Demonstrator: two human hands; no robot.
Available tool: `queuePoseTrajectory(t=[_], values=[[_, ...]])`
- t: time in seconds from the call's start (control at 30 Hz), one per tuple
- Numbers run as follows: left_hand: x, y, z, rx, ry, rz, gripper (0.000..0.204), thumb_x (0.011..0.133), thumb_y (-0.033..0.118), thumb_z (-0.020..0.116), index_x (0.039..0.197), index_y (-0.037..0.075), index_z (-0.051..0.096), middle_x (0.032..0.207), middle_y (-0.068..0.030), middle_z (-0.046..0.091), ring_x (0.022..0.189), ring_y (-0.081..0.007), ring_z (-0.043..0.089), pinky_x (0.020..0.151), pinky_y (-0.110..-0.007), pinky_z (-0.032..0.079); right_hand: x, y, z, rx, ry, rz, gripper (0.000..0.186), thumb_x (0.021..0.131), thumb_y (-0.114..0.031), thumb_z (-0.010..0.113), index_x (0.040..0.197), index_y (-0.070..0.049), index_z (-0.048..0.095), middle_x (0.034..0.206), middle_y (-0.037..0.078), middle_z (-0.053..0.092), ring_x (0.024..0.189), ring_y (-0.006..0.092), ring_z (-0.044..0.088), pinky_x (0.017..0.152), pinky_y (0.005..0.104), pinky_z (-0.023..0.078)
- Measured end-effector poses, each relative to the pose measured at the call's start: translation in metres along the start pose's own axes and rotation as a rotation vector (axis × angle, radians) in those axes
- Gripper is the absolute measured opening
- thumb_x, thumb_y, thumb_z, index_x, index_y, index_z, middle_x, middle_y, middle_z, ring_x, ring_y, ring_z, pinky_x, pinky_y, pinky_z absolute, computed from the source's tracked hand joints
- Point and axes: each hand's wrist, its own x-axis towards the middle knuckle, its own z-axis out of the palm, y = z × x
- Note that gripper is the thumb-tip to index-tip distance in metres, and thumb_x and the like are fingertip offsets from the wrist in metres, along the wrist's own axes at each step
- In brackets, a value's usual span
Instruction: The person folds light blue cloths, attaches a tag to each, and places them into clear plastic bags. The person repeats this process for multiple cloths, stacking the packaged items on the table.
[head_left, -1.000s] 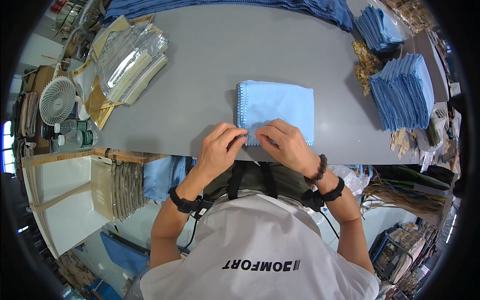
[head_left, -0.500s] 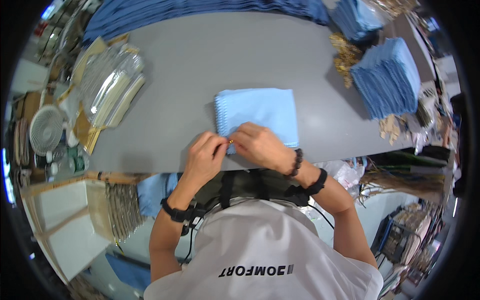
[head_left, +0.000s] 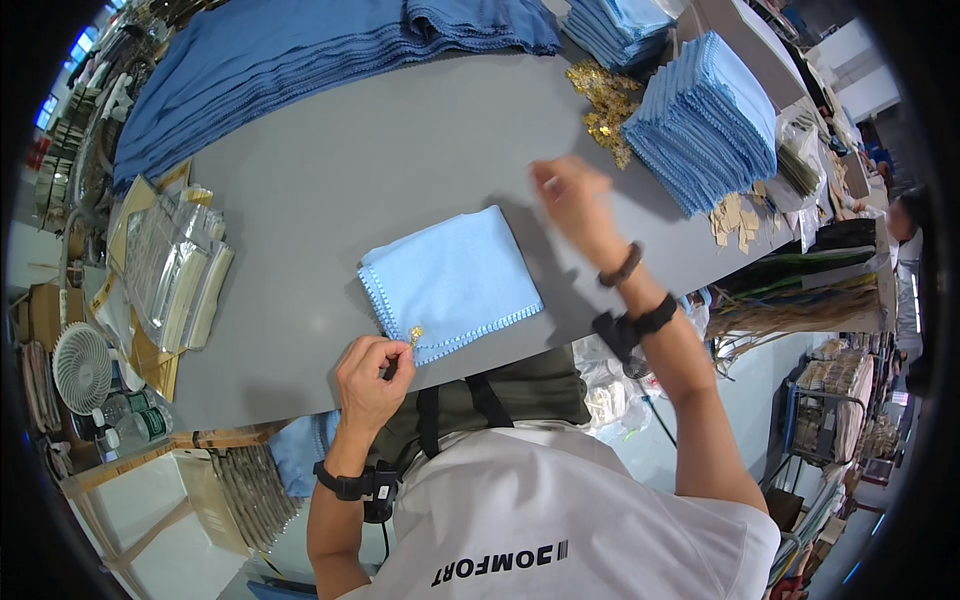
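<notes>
A folded light-blue cloth (head_left: 455, 275) with a looped stitched edge lies on the grey table before me. At its near left corner, my left hand (head_left: 372, 380) is closed in a pinch on the cloth's edge. A small gold-coloured piece (head_left: 416, 332) shows right at those fingertips, too small to make out its kind. My right hand (head_left: 580, 210) is raised off the cloth, beyond its right side. Its fingers look curled but are smeared by motion, and I cannot see whether anything is in them. A pile of small gold pieces (head_left: 605, 110) lies farther off.
A tall stack of folded blue cloths (head_left: 705, 125) stands at the far right, beside small tan card pieces (head_left: 735, 222). Darker blue fabric (head_left: 300, 75) covers the table's far side. Clear plastic bags (head_left: 170, 270) lie at left, near a white fan (head_left: 82, 367).
My right hand has left the cloth's corner and moved away to the far right. My left hand stays at the corner. The whole view has turned, so the cloth appears tilted.
</notes>
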Motion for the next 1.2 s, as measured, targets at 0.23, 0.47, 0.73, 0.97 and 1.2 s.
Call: queuePoseTrajectory(t=[0.23,0.47,0.73,0.97,1.2], values=[[0.003,0.001,0.000,-0.013,0.023,-0.006,0.008,0.084,0.000,0.080,0.088,0.004,0.074,0.080,-0.0055,0.069,0.064,-0.0165,0.062,0.060,-0.029,0.052,0.027,0.128,-0.030,-0.541,-0.152,0.285,0.022,0.099,-0.024,0.066,0.103,-0.007,0.079,0.109,0.016,0.073,0.095,0.0397,0.072,0.082,0.0504,0.058],[0.002,0.001,0.001,-0.022,0.021,-0.040,0.007,0.086,0.001,0.080,0.087,0.005,0.073,0.078,-0.0054,0.066,0.062,-0.0155,0.061,0.059,-0.029,0.051,0.021,0.133,-0.025,-0.435,-0.062,0.148,0.024,0.100,-0.027,0.064,0.092,-0.007,0.078,0.101,0.013,0.072,0.086,0.0375,0.073,0.073,0.0492,0.059],[0.001,0.001,0.003,0.004,0.035,-0.021,0.007,0.086,0.002,0.079,0.087,0.005,0.073,0.077,-0.0053,0.065,0.063,-0.0166,0.061,0.059,-0.030,0.051,0.039,0.135,-0.030,-0.485,-0.295,0.100,0.021,0.093,-0.019,0.066,0.088,-0.002,0.078,0.095,0.018,0.072,0.084,0.0418,0.071,0.077,0.0504,0.057],[0.000,0.000,0.003,-0.007,0.040,-0.023,0.008,0.086,0.002,0.079,0.089,0.006,0.073,0.078,-0.0053,0.065,0.067,-0.0203,0.063,0.060,-0.033,0.053,0.040,0.140,-0.031,-0.530,-0.367,0.059,0.018,0.089,-0.015,0.066,0.086,0.000,0.074,0.091,0.023,0.072,0.083,0.0433,0.072,0.077,0.0512,0.058],[-0.002,-0.002,0.003,-0.019,0.059,-0.006,0.008,0.086,0.001,0.079,0.089,0.006,0.073,0.079,-0.0049,0.066,0.067,-0.0201,0.064,0.060,-0.033,0.053,0.042,0.057,-0.034,-0.132,-0.116,0.219,0.017,0.088,-0.013,0.072,0.099,-0.001,0.076,0.085,0.015,0.079,0.084,0.0315,0.078,0.078,0.0390,0.061]])
